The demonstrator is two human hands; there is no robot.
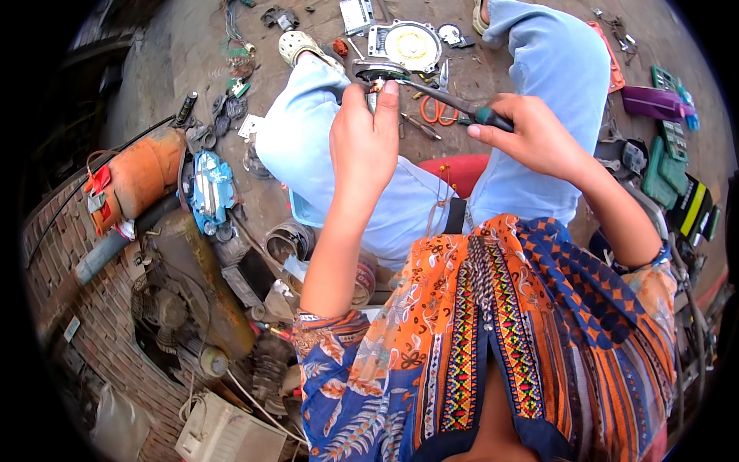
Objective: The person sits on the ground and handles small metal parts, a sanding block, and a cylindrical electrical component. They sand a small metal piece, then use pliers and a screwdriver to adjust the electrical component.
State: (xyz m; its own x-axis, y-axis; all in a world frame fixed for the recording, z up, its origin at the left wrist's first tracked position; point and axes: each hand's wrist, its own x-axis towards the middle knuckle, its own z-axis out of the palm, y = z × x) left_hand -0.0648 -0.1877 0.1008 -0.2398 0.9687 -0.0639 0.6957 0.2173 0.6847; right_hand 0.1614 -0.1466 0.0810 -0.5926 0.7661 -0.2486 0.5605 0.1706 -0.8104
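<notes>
My left hand is closed around a small round dark part with a metal stem, its disc facing away from me above the fingers. Closed on the dark handle of a screwdriver, my right hand keeps the tool slanted to the left. The tip meets or nearly meets the part beside my left thumb; the exact contact is too small to tell. Just beyond the tool lie orange-handled scissors and a thin pointed tool. A white round housing rests on the ground past the disc.
My legs in light blue trousers frame the work spot. An orange gas cylinder, a blue-wrapped bundle and a tin can stand to the left. A purple object and green circuit boards lie on the right.
</notes>
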